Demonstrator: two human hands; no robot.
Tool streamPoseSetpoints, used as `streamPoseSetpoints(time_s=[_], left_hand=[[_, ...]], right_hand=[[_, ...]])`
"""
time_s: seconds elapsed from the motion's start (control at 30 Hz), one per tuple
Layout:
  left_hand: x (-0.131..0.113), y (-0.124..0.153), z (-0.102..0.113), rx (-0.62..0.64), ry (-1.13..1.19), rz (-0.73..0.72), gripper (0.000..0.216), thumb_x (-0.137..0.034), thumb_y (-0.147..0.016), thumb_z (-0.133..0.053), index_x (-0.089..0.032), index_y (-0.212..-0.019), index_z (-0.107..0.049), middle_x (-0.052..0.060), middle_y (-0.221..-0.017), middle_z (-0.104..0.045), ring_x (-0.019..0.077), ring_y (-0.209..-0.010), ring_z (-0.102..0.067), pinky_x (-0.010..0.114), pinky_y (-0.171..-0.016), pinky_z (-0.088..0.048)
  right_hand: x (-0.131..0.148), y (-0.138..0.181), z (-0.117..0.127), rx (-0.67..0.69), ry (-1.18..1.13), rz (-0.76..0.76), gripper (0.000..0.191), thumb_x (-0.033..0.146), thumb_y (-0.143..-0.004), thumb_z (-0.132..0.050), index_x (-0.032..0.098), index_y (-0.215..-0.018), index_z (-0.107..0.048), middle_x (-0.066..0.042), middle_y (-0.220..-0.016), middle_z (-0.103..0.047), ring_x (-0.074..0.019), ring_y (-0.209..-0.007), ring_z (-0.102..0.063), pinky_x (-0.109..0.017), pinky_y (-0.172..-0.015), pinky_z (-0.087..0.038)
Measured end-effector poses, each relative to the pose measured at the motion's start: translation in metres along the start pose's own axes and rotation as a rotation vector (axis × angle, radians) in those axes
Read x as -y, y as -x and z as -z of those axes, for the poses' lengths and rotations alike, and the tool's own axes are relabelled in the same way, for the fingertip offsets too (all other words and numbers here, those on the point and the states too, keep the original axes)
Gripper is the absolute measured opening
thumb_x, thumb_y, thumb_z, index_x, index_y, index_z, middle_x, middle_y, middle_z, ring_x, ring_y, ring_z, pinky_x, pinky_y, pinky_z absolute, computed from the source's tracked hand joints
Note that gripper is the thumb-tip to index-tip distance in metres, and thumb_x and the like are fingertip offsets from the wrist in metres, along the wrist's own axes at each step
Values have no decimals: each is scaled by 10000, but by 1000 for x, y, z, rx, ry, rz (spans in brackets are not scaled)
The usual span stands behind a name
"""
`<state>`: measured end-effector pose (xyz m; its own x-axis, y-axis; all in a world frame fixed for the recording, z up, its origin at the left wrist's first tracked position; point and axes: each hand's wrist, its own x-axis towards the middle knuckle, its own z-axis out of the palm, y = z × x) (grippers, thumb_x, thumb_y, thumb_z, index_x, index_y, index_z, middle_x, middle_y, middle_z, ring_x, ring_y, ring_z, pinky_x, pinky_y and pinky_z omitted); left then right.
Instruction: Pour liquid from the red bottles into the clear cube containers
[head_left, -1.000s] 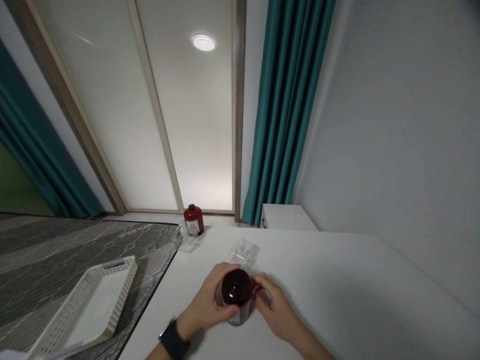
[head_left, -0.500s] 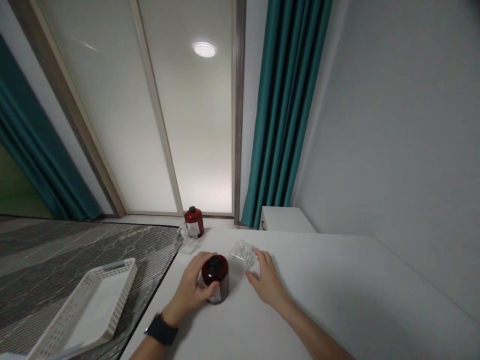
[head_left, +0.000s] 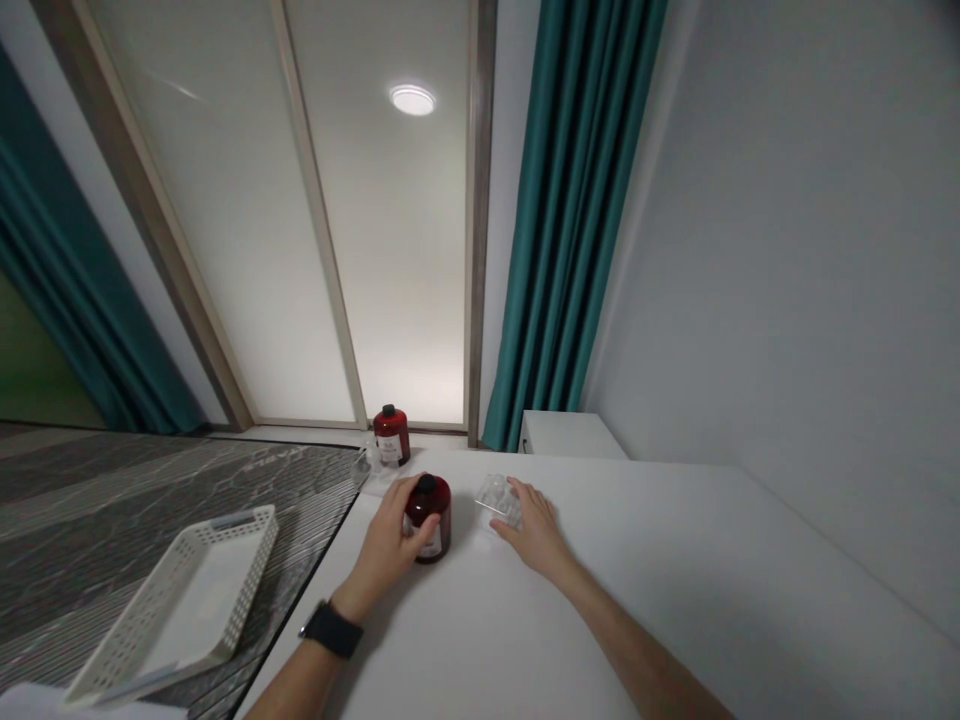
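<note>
My left hand [head_left: 391, 532], with a dark watch on its wrist, is wrapped round a dark red bottle [head_left: 439, 508] that has a black cap and a pale label. The bottle is upright, at or just above the white table [head_left: 480, 620]. To its right, my right hand [head_left: 534, 525] grips a clear plastic piece [head_left: 496, 497] between thumb and fingers; it looks like a moulded tray, though its exact kind is unclear. Farther back at the table's left corner stands a second red bottle [head_left: 391, 436], black-capped, with clear plastic [head_left: 367, 468] beside it.
A white perforated basket [head_left: 244, 580] lies on the grey patterned surface [head_left: 247, 475] left of the table. Behind the table are a low white cabinet [head_left: 570, 432], a teal curtain [head_left: 577, 250] and frosted sliding doors [head_left: 405, 270]. A grey wall [head_left: 795, 280] borders the right side.
My left hand has moved the bottle away from me, toward the back of the table. My right hand has closed on the clear plastic piece and shifted it slightly right and back.
</note>
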<state>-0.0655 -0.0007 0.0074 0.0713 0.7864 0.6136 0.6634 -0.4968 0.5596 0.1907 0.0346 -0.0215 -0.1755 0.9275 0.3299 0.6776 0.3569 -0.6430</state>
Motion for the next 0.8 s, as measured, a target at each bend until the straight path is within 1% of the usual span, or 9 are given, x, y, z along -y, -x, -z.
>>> streamPoseSetpoints(time_s=[0.13, 0.23, 0.33, 0.43, 0.57, 0.63, 0.73, 0.77, 0.8], left_hand=[[1, -5, -8, 8, 4, -10, 467, -332, -906, -577, -183, -1338, -479, 132, -1264, -582, 302, -1197, -570, 494, -1023, -475], [1, -13, -14, 30, 12, -17, 453, -334, -912, -569, -177, -1327, -477, 134, -1256, -585, 295, -1192, -569, 501, -1027, -469], [-1, -23, -21, 30, 25, -23, 443, -338, -894, -591, -165, -1291, -496, 134, -1225, -608, 291, -1159, -588, 493, -1005, -482], [-5, -30, -27, 32, 51, -17, 426, -326, -874, -608, -169, -1259, -514, 122, -1205, -620, 280, -1137, -601, 475, -992, -489], [-5, -28, -40, -3, 122, 33, 451, -312, -871, -608, -181, -1287, -496, 121, -1246, -591, 280, -1191, -565, 497, -1045, -442], [-4, -23, -46, -30, 172, 82, 499, -339, -892, -593, -183, -1345, -456, 138, -1308, -554, 291, -1250, -523, 511, -1076, -407], [-5, -12, -50, -73, 244, 167, 583, -368, -971, -464, -177, -1489, -275, 157, -1358, -510, 276, -1265, -514, 509, -1076, -403], [-6, -9, -49, -97, 243, 170, 579, -362, -993, -414, -174, -1509, -232, 156, -1348, -511, 265, -1249, -522, 508, -1076, -401], [-9, -6, -46, -140, 223, 151, 560, -356, -1004, -382, -171, -1510, -229, 151, -1329, -517, 260, -1228, -529, 509, -1072, -403]], right_hand=[[-11, 17, 22, 68, -31, 21, 650, 243, -771, -724, 221, -1370, -472, -107, -1280, -616, -287, -1213, -561, -460, -1065, -380], [-18, 27, 32, 110, -106, 57, 664, 230, -762, -719, 209, -1378, -473, -99, -1266, -614, -266, -1177, -571, -442, -1049, -406], [-22, 33, 35, 92, -154, 47, 659, 238, -760, -718, 209, -1374, -481, -91, -1242, -622, -261, -1159, -576, -446, -1043, -417], [-22, 37, 34, 57, -188, 15, 655, 245, -768, -707, 224, -1381, -477, -91, -1276, -612, -260, -1178, -570, -459, -1063, -410], [-22, 41, 31, 33, -215, 13, 664, 246, -771, -706, 227, -1391, -469, -95, -1270, -614, -263, -1180, -567, -469, -1071, -408], [-23, 43, 30, 27, -217, 15, 668, 246, -774, -705, 226, -1396, -465, -96, -1263, -613, -266, -1173, -570, -473, -1070, -412], [-25, 45, 29, 14, -221, 18, 664, 251, -780, -699, 247, -1401, -462, -87, -1270, -610, -263, -1164, -576, -469, -1062, -427], [-26, 46, 28, 12, -223, 20, 663, 256, -783, -697, 251, -1402, -461, -85, -1277, -607, -264, -1171, -572, -469, -1064, -428], [-26, 46, 28, 13, -225, 21, 664, 261, -786, -696, 251, -1405, -457, -85, -1284, -602, -265, -1181, -566, -471, -1068, -425]])
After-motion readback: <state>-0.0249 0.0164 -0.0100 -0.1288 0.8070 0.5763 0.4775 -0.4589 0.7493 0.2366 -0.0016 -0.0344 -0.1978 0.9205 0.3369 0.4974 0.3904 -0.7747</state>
